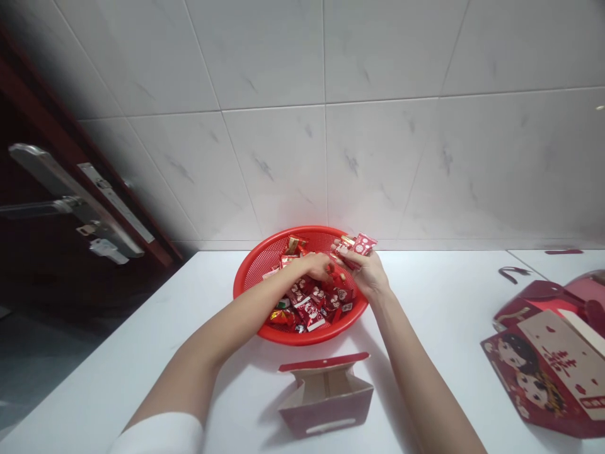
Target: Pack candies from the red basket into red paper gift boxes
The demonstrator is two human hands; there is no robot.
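A round red mesh basket [243,275] holds several small wrapped candies [309,312], mostly red, some gold. My left hand [319,266] reaches into the basket among the candies, its fingers bent down; whether they grip one is hidden. At the basket's right rim, my right hand [368,270] is closed round several wrapped candies [363,244], which stick out above the fingers. In front of the basket, an open red paper box [326,403] stands with its top spread and its pale inside showing.
On the right lie red gift boxes [553,372] with cartoon figures and a dark red ribbon [513,273]. The white table [189,315] meets a tiled wall [283,157]. A dark door with a metal handle [75,202] is at the left.
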